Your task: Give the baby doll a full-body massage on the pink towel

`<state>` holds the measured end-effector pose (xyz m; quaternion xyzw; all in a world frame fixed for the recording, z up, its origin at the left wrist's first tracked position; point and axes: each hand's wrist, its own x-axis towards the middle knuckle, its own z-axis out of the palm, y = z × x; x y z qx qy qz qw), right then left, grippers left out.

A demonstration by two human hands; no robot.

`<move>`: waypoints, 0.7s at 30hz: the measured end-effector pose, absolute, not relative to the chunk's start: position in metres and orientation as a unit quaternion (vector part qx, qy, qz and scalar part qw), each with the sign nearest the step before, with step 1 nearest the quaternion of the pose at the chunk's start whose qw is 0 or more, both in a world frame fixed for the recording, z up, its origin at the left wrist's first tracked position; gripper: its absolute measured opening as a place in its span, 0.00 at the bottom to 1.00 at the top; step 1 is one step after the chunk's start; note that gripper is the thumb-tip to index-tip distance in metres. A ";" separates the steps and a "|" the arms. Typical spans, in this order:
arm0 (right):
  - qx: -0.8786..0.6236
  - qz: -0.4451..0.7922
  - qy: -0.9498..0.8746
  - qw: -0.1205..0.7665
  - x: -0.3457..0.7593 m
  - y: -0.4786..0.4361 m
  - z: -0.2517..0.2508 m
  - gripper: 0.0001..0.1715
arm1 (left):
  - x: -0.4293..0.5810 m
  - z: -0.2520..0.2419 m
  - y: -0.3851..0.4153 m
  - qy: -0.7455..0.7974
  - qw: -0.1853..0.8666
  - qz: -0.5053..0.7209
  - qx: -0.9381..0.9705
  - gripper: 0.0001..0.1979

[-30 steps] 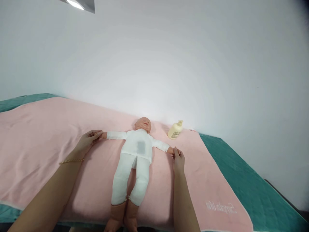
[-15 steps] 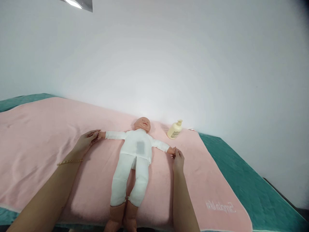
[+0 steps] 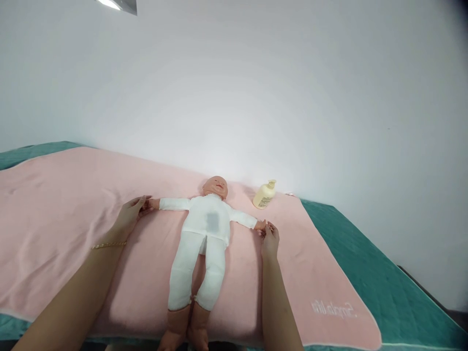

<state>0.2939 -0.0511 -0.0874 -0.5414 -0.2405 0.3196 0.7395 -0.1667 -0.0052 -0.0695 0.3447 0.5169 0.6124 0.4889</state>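
Note:
A baby doll (image 3: 204, 229) with a white cloth body lies on its back on a pink blanket (image 3: 314, 273), arms spread to both sides and feet toward me. My left hand (image 3: 132, 210), with a gold bracelet on its wrist, is closed on the doll's hand at the left. At the other side my right hand (image 3: 270, 239) pinches the doll's other hand between thumb and fingers. A grey patch marks the doll's chest. Close to the doll's head stands a pale yellow pump bottle (image 3: 263, 196), touched by neither hand.
Under the blanket is a green quilted cover (image 3: 369, 273), showing at the right, the far left and the front edge. A white wall (image 3: 234, 87) rises right behind the blanket. Part of a lamp (image 3: 122, 6) shows at the top left.
My left hand has shifted slightly, its fingers curling more over the doll's hand. My right hand stays at the doll's other hand with small finger movement. The doll's arms remain spread.

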 end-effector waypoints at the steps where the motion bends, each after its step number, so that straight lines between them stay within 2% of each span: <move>1: -0.542 0.319 -0.240 0.739 0.294 -0.051 -0.087 0.22 | -0.166 -0.071 -0.003 0.519 0.481 0.616 0.344 0.15; 14: -0.561 0.300 -0.240 0.733 0.292 -0.052 -0.084 0.20 | -0.161 -0.069 0.001 0.511 0.467 0.665 0.281 0.07; 21: -0.599 0.212 -0.206 0.744 0.289 -0.059 -0.079 0.18 | -0.160 -0.067 0.003 0.512 0.463 0.672 0.268 0.07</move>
